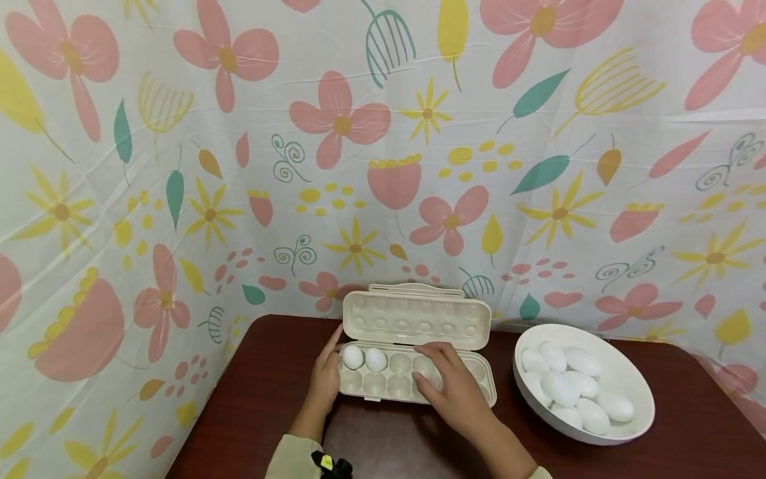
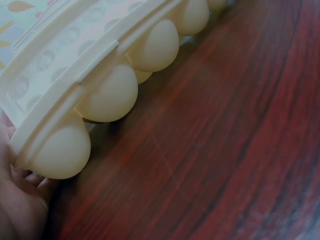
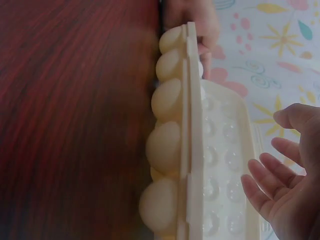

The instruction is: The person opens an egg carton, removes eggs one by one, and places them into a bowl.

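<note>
A cream plastic egg carton (image 1: 387,392) lies on the table with its lid (image 1: 417,321) raised against the backdrop. Two white eggs (image 1: 364,359) sit side by side in the back row's left cups. At the carton's left end, my left hand (image 1: 325,380) holds the edge; the left wrist view shows some fingers (image 2: 34,178) low beside the end cup. Over the carton's right half hovers my right hand (image 1: 457,392), fingers spread and nothing in them. In the right wrist view this hand (image 3: 285,175) is apart from the carton, its fingers loosely bent.
To the right stands a white bowl (image 1: 645,406) with several white eggs (image 1: 559,388) piled in it. The dark red-brown wooden table (image 1: 239,412) carries everything. A flower-patterned cloth (image 1: 383,146) hangs close behind and along the left.
</note>
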Demonstrator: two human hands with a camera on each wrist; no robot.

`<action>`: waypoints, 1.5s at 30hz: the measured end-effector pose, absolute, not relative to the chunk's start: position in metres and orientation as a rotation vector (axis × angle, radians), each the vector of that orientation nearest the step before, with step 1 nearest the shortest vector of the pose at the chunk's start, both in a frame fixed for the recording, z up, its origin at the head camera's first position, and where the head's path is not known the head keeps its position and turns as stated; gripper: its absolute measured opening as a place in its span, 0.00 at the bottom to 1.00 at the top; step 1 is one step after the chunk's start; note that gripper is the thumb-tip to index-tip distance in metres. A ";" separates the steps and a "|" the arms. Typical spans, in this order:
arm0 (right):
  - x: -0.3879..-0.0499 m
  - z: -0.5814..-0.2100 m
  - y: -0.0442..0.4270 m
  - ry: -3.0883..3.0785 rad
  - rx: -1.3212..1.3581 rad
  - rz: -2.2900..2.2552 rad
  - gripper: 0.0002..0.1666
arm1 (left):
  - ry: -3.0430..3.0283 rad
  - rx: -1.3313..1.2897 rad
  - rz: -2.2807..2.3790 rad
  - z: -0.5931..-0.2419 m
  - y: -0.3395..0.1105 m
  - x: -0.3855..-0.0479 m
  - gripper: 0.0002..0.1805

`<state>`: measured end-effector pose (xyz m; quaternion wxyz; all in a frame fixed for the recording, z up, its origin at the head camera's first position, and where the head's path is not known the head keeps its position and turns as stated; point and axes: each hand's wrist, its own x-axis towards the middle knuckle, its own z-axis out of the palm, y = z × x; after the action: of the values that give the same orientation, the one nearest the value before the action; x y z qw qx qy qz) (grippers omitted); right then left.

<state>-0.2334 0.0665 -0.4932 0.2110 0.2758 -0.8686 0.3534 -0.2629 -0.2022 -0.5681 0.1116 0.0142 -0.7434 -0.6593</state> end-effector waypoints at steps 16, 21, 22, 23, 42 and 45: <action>-0.248 -0.498 0.028 -2.540 0.846 0.955 0.28 | -2.195 0.059 -1.930 -0.567 -0.204 -0.262 0.32; -0.252 -0.501 0.021 -2.514 0.876 0.919 0.28 | -2.181 0.052 -1.931 -0.568 -0.204 -0.263 0.32; -0.252 -0.502 0.019 -2.513 0.880 0.910 0.28 | -2.182 0.048 -1.926 -0.567 -0.204 -0.263 0.32; -0.253 -0.503 0.017 -2.519 0.881 0.900 0.28 | -2.182 0.051 -1.925 -0.567 -0.204 -0.263 0.32; -0.265 -0.513 -0.011 -2.631 0.847 0.839 0.31 | -2.183 0.041 -1.974 -0.564 -0.203 -0.261 0.31; -0.267 -0.514 -0.012 -2.651 0.841 0.845 0.31 | -2.186 0.040 -1.965 -0.564 -0.203 -0.262 0.31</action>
<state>-0.2674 -0.0124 -0.5141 0.1173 0.2873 -0.9057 0.2888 -0.2619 -0.2034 -0.5640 0.1007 0.0134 -0.7398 -0.6651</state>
